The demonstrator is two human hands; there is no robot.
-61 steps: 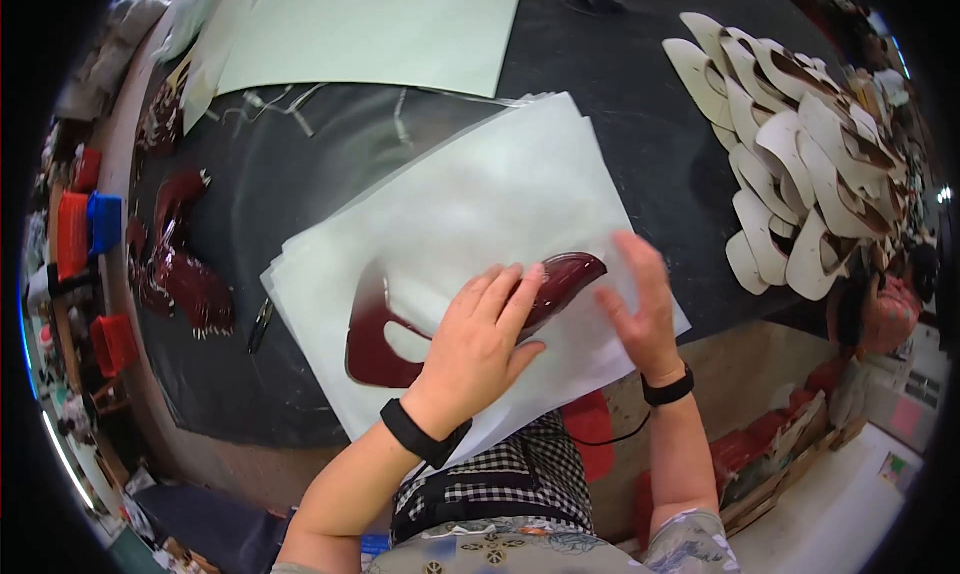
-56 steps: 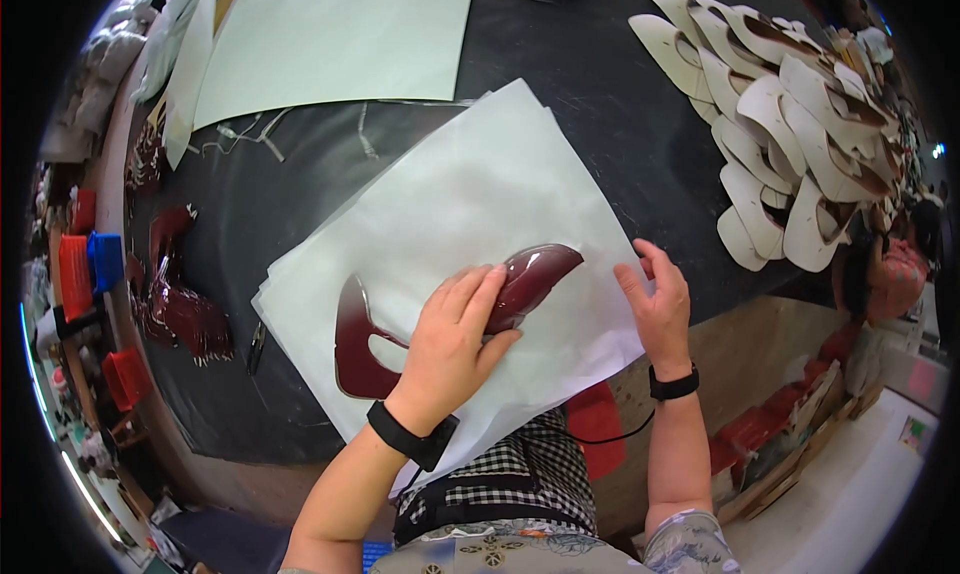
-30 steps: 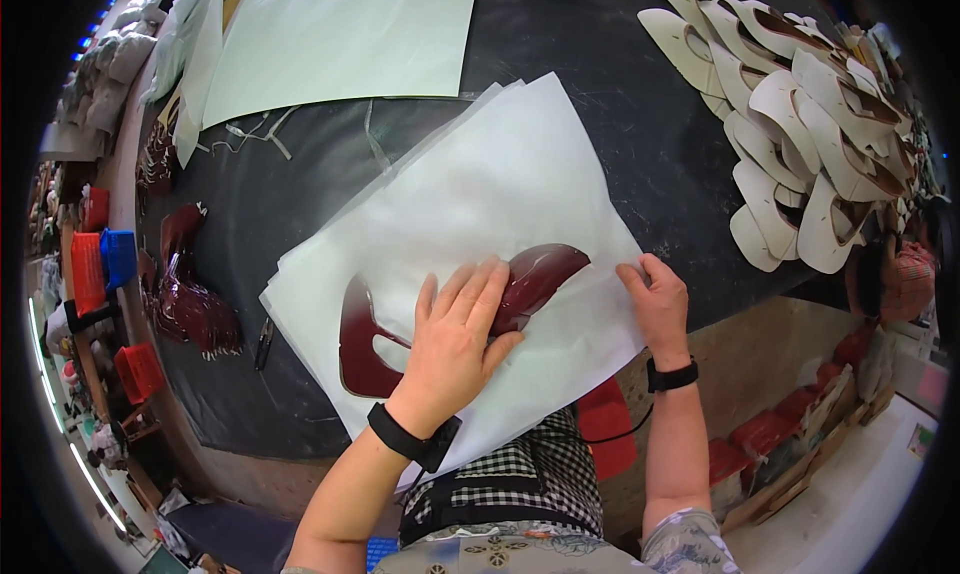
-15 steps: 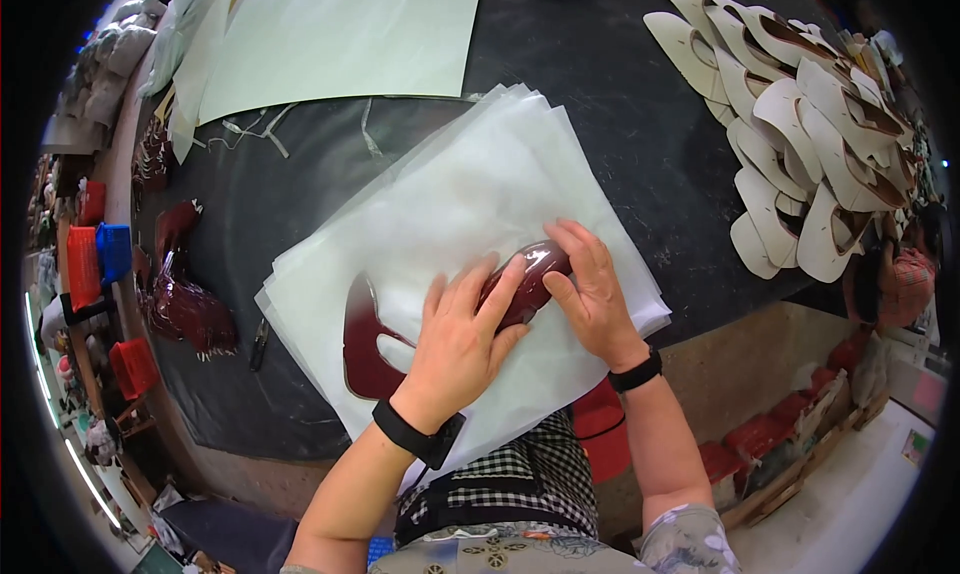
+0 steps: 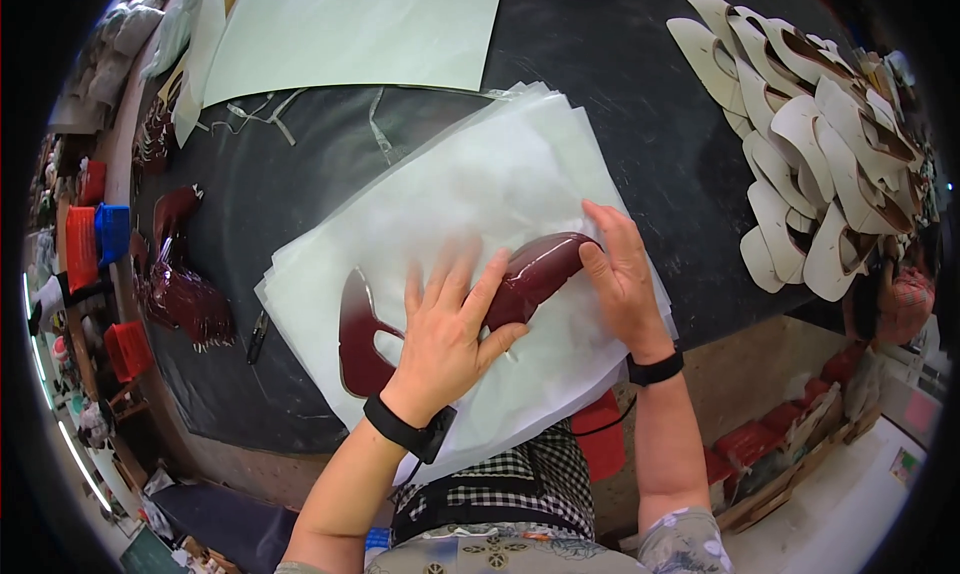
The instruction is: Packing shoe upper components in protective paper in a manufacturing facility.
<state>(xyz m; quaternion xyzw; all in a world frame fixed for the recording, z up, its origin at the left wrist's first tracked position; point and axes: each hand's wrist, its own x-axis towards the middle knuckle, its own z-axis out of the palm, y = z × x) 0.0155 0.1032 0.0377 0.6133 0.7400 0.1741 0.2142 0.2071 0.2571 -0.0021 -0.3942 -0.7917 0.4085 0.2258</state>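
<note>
Hands point(image 5: 438, 350) — two, at one maroon piece point(image 5: 540, 274)

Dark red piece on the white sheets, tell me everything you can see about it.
The dark red piece looks like smooth, glossy leather or vinyl. Its right part is long and curved, narrowing toward the far right; its left part bends upward to a tip. The left hand lies spread across the middle, hiding how the parts join. It rests on the white sheets. The right hand is at its right end, thumb at the tip.
</note>
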